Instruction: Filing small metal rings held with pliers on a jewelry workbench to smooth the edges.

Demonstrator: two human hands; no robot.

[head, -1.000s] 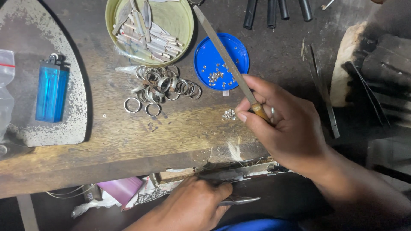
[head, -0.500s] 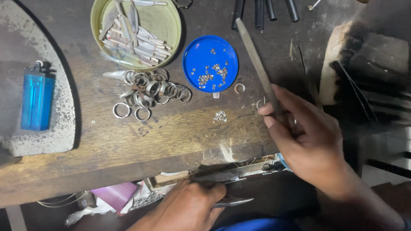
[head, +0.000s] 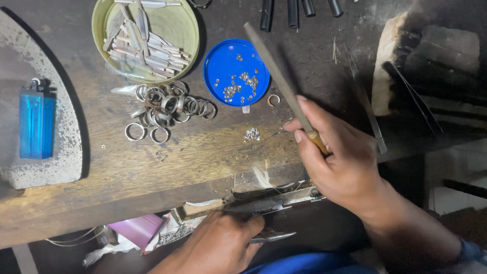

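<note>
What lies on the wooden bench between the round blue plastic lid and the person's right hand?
In the head view, a small metal ring and a tiny silvery cluster lie between the blue lid and the right hand.

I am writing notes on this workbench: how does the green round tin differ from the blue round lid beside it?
The green tin is larger and deeper than the blue lid, which is flat and shallow. The green tin holds long thin metal strips; the blue lid holds only scattered tiny pale pieces. The green tin looks worn and dull, while the blue lid is bright. Both are round, lie open side up on the wooden bench, and serve as trays.
</note>
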